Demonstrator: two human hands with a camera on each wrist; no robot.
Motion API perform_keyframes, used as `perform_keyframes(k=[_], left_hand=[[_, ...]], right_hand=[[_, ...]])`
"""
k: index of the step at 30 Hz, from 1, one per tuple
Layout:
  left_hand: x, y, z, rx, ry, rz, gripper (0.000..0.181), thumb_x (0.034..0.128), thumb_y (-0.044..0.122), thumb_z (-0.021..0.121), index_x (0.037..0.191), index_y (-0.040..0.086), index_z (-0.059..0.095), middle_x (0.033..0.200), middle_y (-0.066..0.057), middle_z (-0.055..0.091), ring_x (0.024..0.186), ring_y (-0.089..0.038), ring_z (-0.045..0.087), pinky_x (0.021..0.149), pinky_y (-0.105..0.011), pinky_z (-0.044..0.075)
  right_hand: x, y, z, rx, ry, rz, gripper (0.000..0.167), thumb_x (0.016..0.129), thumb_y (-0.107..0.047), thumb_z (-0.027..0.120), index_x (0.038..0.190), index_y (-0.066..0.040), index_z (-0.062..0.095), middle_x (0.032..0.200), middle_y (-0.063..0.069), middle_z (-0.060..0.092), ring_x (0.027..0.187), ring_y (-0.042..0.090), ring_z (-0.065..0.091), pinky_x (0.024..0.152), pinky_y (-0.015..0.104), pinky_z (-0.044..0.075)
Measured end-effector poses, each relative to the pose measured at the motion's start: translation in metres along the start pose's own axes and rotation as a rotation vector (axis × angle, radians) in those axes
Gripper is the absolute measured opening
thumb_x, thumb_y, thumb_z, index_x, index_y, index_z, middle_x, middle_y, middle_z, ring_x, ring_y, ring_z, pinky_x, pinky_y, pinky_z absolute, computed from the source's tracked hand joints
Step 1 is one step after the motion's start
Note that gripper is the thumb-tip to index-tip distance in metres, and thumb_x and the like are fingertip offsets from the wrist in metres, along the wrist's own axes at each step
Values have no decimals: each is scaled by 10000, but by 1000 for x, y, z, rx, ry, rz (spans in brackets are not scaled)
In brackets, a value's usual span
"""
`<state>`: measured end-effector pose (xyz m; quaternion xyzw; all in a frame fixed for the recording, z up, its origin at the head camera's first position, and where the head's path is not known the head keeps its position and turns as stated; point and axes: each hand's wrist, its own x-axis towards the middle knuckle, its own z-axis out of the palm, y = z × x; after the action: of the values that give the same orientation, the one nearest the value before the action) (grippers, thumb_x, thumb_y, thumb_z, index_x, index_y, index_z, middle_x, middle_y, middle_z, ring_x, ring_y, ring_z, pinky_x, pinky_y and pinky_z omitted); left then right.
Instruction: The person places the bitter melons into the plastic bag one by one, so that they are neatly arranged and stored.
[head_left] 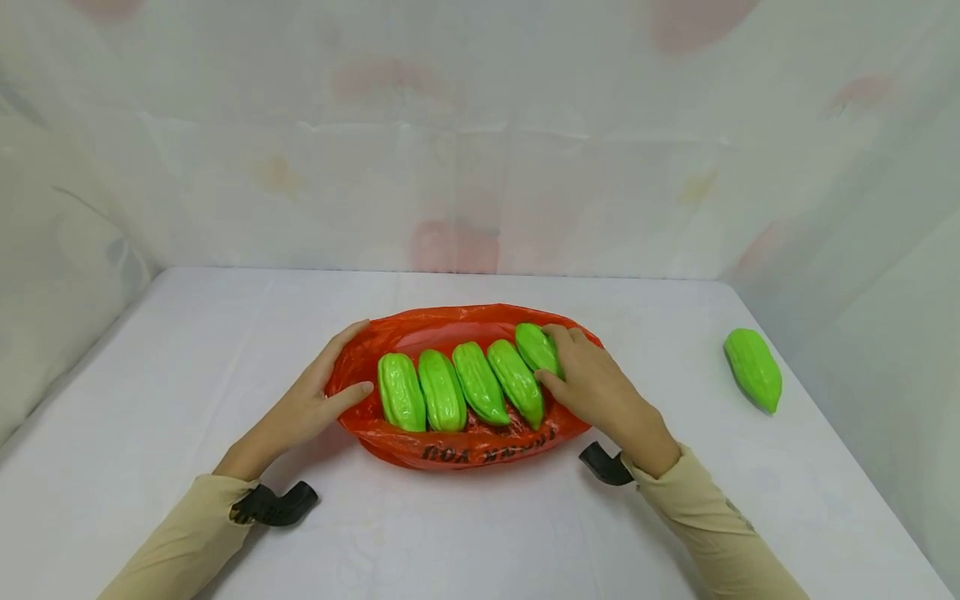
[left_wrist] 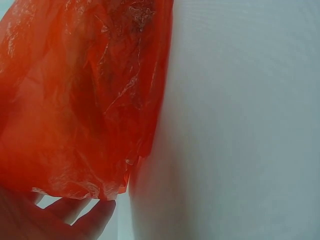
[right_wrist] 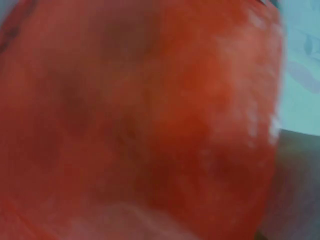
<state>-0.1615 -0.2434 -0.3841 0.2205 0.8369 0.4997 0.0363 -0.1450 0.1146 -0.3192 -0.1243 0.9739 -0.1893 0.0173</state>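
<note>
A red plastic bag [head_left: 450,457] with black lettering lies with its mouth spread wide in the head view. Inside it, several bright green, ridged, elongated fruits [head_left: 442,392] sit side by side. My left hand [head_left: 311,404] holds the bag's left rim, thumb over the inner side and fingers along the outside. At the right end of the bag, my right hand [head_left: 596,379] grips the rightmost green fruit [head_left: 536,347] between thumb and fingers. In the left wrist view, fingertips [left_wrist: 100,215] touch the bag's edge. Blurred red plastic [right_wrist: 150,125] fills most of the right wrist view.
Another green fruit [head_left: 753,369] lies by itself near the right edge of the white table [head_left: 465,542]. A pale, patterned sheet [head_left: 450,200] rises behind the table and along both sides. Black curved pieces [head_left: 281,504] are at both wrists.
</note>
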Motion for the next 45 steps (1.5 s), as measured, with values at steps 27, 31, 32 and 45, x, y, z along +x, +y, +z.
perform_keyframes(k=[27, 31, 32, 45], left_hand=[[0, 2, 0, 3, -2, 11, 732, 984, 150, 586, 1584, 275, 186, 1595, -97, 311, 1421, -357, 359, 1093, -635, 358], [0, 2, 1, 14, -1, 12, 730, 984, 152, 586, 1584, 267, 187, 1584, -101, 329, 1408, -346, 376, 1085, -619, 368], [0, 2, 1, 16, -1, 12, 730, 984, 151, 586, 1585, 265, 186, 1584, -100, 329, 1408, -343, 378, 1085, -618, 368], [1, 3, 2, 19, -1, 34, 722, 977, 123, 587, 1577, 275, 215, 1606, -91, 300, 1434, -369, 340, 1097, -666, 341]], right_hand=[[0, 5, -3, -103, 8, 36, 490, 874, -231, 756, 1252, 3, 548, 1054, 137, 685, 901, 267, 617, 809, 460, 523], [1, 6, -3, -96, -8, 55, 488, 868, -220, 761, 1254, 2, 562, 1057, 132, 697, 872, 253, 614, 775, 432, 521], [1, 6, -3, -95, -12, 59, 490, 867, -221, 762, 1256, -1, 562, 1060, 131, 699, 871, 251, 613, 775, 428, 518], [3, 11, -11, 0, -73, 43, 528, 886, -217, 748, 1336, -22, 550, 1276, 151, 652, 1143, 341, 613, 978, 511, 498]])
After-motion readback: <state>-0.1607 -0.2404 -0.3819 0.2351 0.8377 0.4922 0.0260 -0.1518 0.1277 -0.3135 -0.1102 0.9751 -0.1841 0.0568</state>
